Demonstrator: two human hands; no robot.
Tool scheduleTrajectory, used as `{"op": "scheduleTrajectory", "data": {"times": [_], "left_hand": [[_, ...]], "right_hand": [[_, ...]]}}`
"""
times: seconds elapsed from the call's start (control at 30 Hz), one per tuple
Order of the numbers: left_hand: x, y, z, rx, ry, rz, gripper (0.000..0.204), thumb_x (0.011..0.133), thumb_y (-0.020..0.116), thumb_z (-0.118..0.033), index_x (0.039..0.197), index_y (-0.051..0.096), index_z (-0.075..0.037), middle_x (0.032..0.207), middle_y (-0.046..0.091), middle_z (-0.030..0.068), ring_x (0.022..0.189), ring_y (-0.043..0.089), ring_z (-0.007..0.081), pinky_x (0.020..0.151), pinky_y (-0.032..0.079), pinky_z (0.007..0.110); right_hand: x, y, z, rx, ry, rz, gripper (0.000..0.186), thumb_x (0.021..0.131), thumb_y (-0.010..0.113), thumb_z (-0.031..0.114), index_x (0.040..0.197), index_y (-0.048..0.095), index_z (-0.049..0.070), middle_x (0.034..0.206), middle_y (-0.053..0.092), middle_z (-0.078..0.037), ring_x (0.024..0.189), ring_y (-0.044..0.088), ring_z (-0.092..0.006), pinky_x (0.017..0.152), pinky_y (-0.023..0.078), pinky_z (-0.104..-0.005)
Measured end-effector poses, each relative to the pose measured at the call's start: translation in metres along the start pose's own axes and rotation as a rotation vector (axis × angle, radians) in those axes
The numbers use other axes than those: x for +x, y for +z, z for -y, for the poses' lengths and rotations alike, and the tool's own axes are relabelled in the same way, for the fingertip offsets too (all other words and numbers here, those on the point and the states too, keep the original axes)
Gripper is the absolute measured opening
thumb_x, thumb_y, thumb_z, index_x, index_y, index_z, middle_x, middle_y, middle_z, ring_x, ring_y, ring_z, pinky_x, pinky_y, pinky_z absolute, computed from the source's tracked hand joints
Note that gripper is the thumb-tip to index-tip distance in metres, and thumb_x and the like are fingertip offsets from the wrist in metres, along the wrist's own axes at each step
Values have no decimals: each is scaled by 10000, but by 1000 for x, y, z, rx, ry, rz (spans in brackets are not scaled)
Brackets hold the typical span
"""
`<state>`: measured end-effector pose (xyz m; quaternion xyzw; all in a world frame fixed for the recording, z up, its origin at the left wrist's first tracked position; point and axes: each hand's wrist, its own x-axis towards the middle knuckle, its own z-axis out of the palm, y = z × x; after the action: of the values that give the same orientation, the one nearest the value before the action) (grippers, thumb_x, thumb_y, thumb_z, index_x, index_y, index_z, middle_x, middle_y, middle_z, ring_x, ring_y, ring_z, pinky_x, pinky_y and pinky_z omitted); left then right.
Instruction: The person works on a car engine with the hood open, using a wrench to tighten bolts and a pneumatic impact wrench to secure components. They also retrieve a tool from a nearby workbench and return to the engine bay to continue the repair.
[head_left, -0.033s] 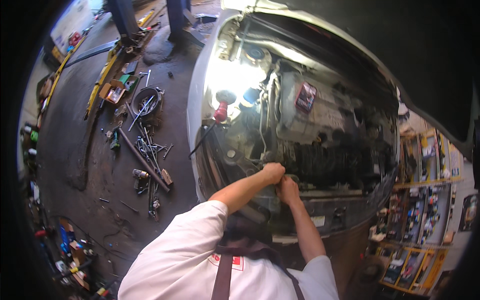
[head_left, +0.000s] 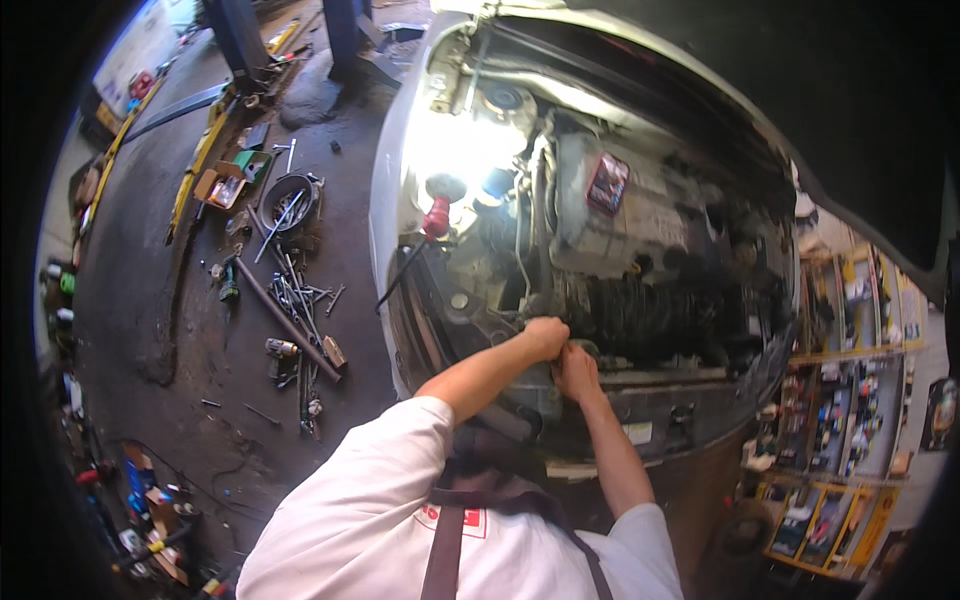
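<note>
Your left hand (head_left: 546,339) and right hand (head_left: 577,375) curl close together at the near left of the engine (head_left: 640,232); I cannot tell what they pinch, if anything. Hardly anything differs from a moment ago, which suggests your work stays at that one spot.

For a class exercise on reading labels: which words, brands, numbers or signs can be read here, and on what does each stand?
No complete word can be read.
Red-and-white shirt patch: a few letters, partly covered by the dark strap.
Engine cover: faint marking, too blurred.
Red-edged case on the engine cover: too blurred.
White label on the front panel: too small.
Goods on the shelves: too small.
</note>
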<state>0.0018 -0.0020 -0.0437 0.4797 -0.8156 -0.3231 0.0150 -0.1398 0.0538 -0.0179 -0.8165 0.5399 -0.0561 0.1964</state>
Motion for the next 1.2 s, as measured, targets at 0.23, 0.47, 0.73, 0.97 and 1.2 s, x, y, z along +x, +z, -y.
{"op": "scheduleTrajectory", "data": {"times": [0.23, 0.47, 0.73, 0.97, 1.2], "left_hand": [[-4, -9, 0, 39, -16, 43, 219, 746, 691, -132, 953, 709, -63, 972, 721, 178, 945, 705, 361, 790, 581, 436], [-9, -30, -6, 28, 11, 184, 297, 758, 729, -192, 1016, 677, -53, 1042, 701, 173, 1010, 677, 372, 833, 566, 459], [-71, -74, -9, -421, 152, -124, 429, 865, 725, -143, 1250, 598, -3, 1185, 626, 183, 1106, 644, 335, 910, 525, 404], [-132, -74, 3, -705, -34, -246, 297, 900, 687, -82, 1182, 636, -2, 1085, 658, 135, 1005, 664, 238, 872, 519, 346], [-150, -57, 12, -724, -104, -247, 240, 921, 671, -75, 1150, 642, -11, 1055, 653, 89, 1012, 655, 191, 869, 502, 312]], "right_hand": [[-4, -1, 0, 15, -15, -17, 243, 781, 681, 93, 1002, 590, 46, 961, 641, -183, 938, 625, -412, 791, 512, -507], [-10, -7, 7, 73, 48, -38, 277, 828, 687, 140, 1062, 568, 51, 970, 640, -173, 951, 629, -401, 794, 510, -501], [-35, -13, 8, 439, 259, -215, 503, 858, 741, 139, 1321, 559, 65, 1158, 656, -202, 1061, 635, -386, 873, 503, -425], [-67, -10, 17, 836, 423, -331, 482, 870, 738, 55, 1317, 560, 32, 1107, 664, -74, 995, 610, -144, 879, 487, -299], [-96, -2, 24, 1352, 513, -576, 427, 903, 695, -1, 1284, 501, 16, 1113, 664, -95, 939, 617, -111, 788, 518, -245]]}}
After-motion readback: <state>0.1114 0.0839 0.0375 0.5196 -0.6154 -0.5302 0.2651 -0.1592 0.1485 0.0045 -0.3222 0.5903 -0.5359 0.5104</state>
